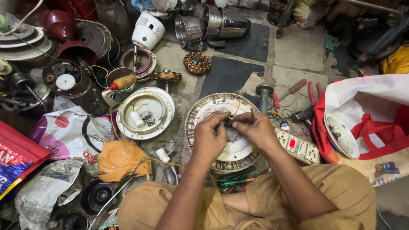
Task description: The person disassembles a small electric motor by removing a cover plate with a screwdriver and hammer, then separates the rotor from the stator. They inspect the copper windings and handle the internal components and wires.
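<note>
Head view: my left hand (209,137) and right hand (255,127) meet, fingers pinched together on a small dark part (229,122), held over the round fan motor plate (221,159) on the floor so it stays centred. Switchboard (298,147) lies just right; white motor housing (145,113) left.

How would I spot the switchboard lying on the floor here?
Start at the big round fan cover under the person's hands. Just right of it, by the right hand, lies the switchboard, a cream oblong strip. Unlike the tools beyond it, it has a red switch and sockets.
</note>
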Motion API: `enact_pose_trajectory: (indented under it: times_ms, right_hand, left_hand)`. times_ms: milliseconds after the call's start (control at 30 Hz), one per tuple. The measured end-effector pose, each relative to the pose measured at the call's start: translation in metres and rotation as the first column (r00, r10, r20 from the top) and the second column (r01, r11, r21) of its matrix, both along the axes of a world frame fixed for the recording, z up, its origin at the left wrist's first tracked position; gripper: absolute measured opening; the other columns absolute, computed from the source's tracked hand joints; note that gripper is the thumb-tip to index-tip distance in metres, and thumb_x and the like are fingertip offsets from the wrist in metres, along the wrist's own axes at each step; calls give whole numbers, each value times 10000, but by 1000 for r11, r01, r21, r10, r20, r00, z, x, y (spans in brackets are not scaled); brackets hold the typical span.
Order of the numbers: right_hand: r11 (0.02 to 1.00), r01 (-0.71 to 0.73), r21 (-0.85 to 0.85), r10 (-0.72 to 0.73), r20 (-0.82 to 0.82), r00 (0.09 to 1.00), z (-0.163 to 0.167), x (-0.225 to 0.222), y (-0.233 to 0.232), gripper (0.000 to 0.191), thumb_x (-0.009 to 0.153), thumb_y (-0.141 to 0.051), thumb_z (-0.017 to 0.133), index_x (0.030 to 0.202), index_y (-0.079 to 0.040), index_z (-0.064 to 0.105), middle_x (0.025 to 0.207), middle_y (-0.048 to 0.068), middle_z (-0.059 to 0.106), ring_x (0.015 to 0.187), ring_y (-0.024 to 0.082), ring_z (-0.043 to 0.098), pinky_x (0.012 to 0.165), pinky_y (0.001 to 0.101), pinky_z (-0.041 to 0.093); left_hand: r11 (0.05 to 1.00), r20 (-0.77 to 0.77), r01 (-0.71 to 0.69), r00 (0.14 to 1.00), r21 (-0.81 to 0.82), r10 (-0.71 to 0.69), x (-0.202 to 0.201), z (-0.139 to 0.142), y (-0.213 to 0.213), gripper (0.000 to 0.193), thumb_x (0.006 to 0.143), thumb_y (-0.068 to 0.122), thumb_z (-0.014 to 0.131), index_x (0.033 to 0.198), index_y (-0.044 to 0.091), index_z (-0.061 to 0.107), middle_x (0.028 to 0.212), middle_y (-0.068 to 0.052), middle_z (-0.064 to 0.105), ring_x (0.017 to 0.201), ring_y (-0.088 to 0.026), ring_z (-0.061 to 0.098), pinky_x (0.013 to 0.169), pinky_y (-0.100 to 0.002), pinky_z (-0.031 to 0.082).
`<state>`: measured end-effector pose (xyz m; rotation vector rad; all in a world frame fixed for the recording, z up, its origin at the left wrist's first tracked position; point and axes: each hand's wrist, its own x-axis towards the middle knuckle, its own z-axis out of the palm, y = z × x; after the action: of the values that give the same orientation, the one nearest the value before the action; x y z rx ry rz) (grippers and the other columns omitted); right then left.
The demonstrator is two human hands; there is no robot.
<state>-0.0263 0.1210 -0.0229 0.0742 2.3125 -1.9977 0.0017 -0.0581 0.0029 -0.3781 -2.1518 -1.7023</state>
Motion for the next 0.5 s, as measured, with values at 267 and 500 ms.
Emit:
enact_pose_trajectory:
  times_ms: [267, 500]
  right_hand:
    - [870, 197, 451, -92, -244, 965, 22, 25, -22, 121, 877, -64, 763, 979, 0, 774, 806, 92, 778, 682, 93, 699, 649, 277, 556]
    - [928, 266, 260, -215, -207, 954, 7, 25, -33, 142, 869, -58, 738, 1000, -10, 763, 785, 44, 760, 672, 81, 651, 623, 261, 537]
  left_hand:
    - [1000, 54, 9, 999, -7, -9, 2, 2, -1, 375, 845, -71, 583, 1164, 49, 741, 1031, -131, 762, 919, -239, 765, 814, -305, 589]
    - [1000, 83, -7, 997, 26, 5, 5, 14, 3, 320, 839, -22, 641, 1139, 43, 733, 1041, -126, 757, 900, -237, 768, 793, -308, 596]
